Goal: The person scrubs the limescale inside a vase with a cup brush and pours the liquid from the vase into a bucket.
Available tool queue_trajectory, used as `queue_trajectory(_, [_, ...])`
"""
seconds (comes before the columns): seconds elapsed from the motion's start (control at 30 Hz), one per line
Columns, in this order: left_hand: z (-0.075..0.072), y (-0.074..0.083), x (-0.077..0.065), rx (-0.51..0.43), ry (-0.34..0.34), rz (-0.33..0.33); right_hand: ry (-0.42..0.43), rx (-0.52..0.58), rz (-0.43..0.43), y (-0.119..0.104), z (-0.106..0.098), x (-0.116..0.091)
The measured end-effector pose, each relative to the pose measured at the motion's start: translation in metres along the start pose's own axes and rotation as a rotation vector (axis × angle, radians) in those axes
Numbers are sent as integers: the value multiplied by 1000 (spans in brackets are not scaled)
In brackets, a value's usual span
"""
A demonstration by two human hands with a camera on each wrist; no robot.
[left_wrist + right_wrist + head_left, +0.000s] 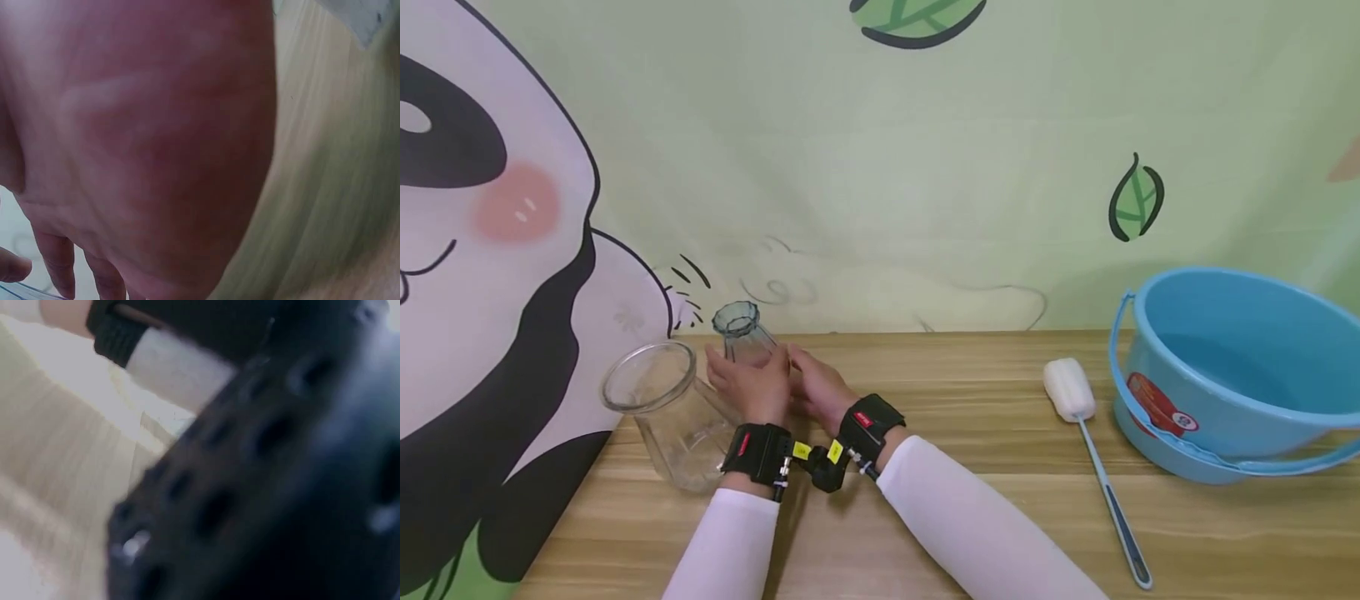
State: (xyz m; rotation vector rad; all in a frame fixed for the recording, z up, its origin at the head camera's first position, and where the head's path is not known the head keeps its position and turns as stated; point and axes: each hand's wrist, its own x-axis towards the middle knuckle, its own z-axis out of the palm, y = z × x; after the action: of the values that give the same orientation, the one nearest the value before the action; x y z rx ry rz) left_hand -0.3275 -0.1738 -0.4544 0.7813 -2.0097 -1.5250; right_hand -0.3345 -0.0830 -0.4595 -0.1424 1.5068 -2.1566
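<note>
A small clear, bluish glass vase (736,319) with a scalloped rim stands near the back edge of the table. My left hand (751,385) holds it from the near side, fingers to the left of the glass and thumb to the right. The palm (144,137) fills the left wrist view. My right hand (823,387) is close against the right side of the vase and the left hand; its fingertips are hidden there. Just left of the left hand is a larger clear glass jar (670,433) with a wide rim.
On the right stands a light blue bucket (1217,450) with its handle lowered. A white sponge-headed bottle brush (1070,390) lies beside it on the wooden table (970,500). A printed cloth (880,192) hangs behind. The right wrist view is mostly blocked by dark wrist gear (250,462).
</note>
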Motion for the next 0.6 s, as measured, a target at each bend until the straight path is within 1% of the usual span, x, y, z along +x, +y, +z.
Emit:
queue_trajectory(0.1, [1, -3, 2, 4, 2, 3, -8, -26, -11, 1, -1, 3])
queue_trajectory(0.27, [2, -5, 1, 18, 27, 33, -16, -62, -32, 0, -2, 1])
queue_trajectory(0.4, [4, -3, -1, 38, 27, 30, -18, -95, -54, -3, -4, -2])
queue_trajectory(0.5, [6, 0, -4, 56, 15, 37, -20, -136, -92, -6, -8, -5])
queue_trajectory(0.6, [7, 5, -8, 58, -24, 58, -18, -203, -148, -11, -14, -8])
